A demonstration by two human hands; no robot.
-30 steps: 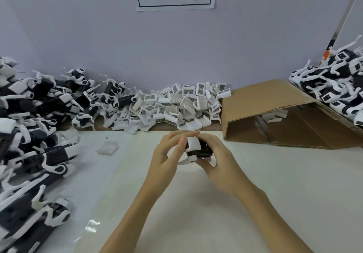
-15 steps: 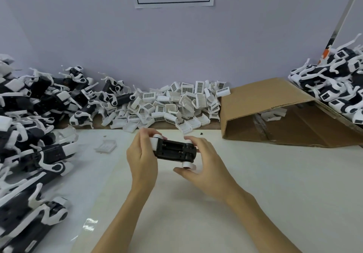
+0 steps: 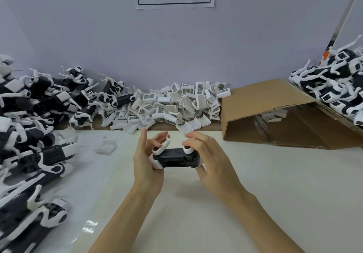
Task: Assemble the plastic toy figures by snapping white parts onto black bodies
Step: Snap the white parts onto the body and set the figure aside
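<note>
A black toy body point(image 3: 176, 157) lies crosswise above the table between my two hands. It has a white cap on its left end, and two white curved parts point(image 3: 161, 148) stick up from its top. My left hand point(image 3: 146, 162) supports the left end against its palm, with the thumb and fingers stretched out behind the left white part. My right hand point(image 3: 213, 160) holds the right end, fingers arched over the top and thumb below.
Finished black-and-white figures are heaped at the left point(image 3: 33, 127) and far right point(image 3: 337, 88). Loose white clip parts point(image 3: 176, 105) are piled along the wall. A tipped cardboard box point(image 3: 275, 115) lies at the right. One clear part point(image 3: 106, 146) sits on the white mat.
The figure was turned from end-on to crosswise, then rolled so its white parts point up. My left fingers have loosened and spread; my right fingers moved over the top.
</note>
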